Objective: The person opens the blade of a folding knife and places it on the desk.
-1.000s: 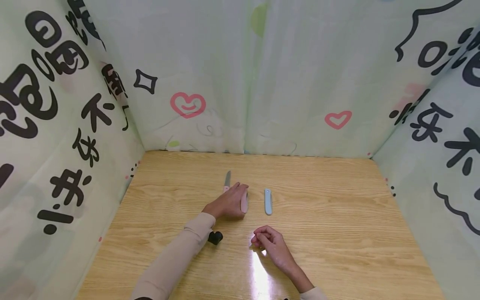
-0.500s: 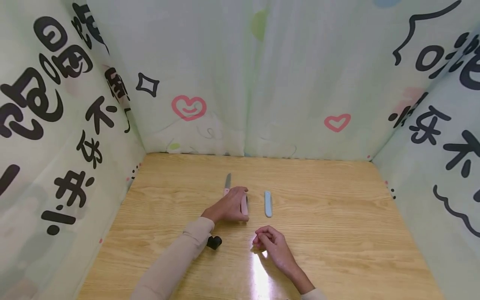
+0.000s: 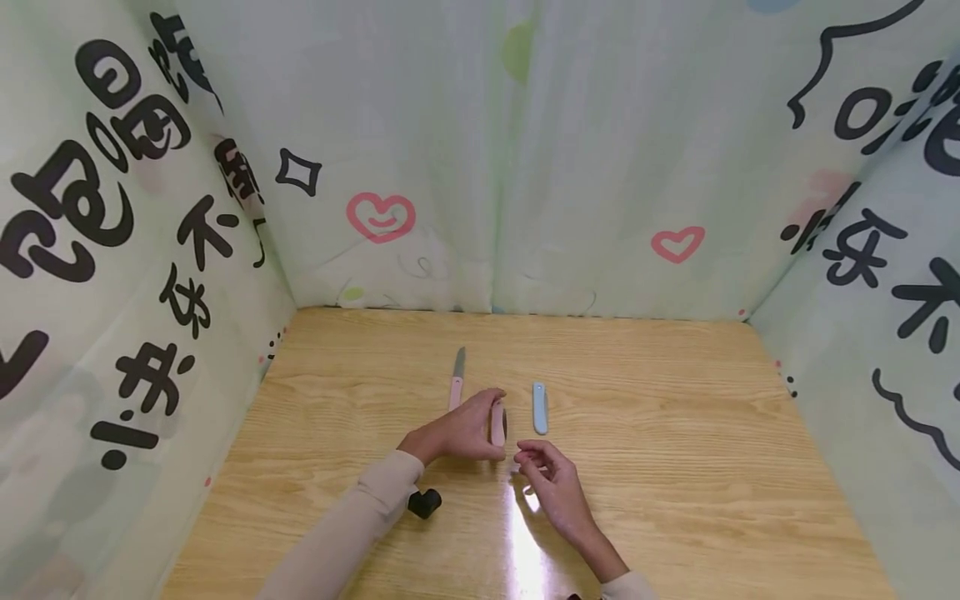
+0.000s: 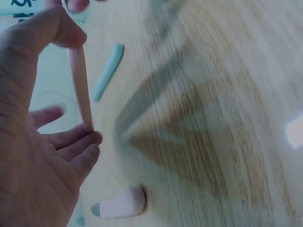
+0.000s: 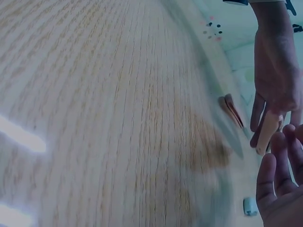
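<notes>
My left hand holds a slim pink piece upright by its ends, between thumb and fingers. A dark face shows along its right side; I cannot tell its kind. In the left wrist view this piece looks like a narrow strip. Behind the left hand lies an unfolded knife with a pink handle and grey blade. Farther right is a light blue folded knife on the table. My right hand, fingers loosely bent and holding nothing, is just in front of the blue knife, its fingertips close to the left hand.
The wooden table is enclosed at the back and sides by pale curtains with black writing and pink hearts. A small black lobed object shows beside my left sleeve. Light glares off the table near its front.
My left hand has come nearer and slightly right with the pink piece, uncovering more of the pink knife handle. My right hand has risen slightly toward it, its fingers loosening.
</notes>
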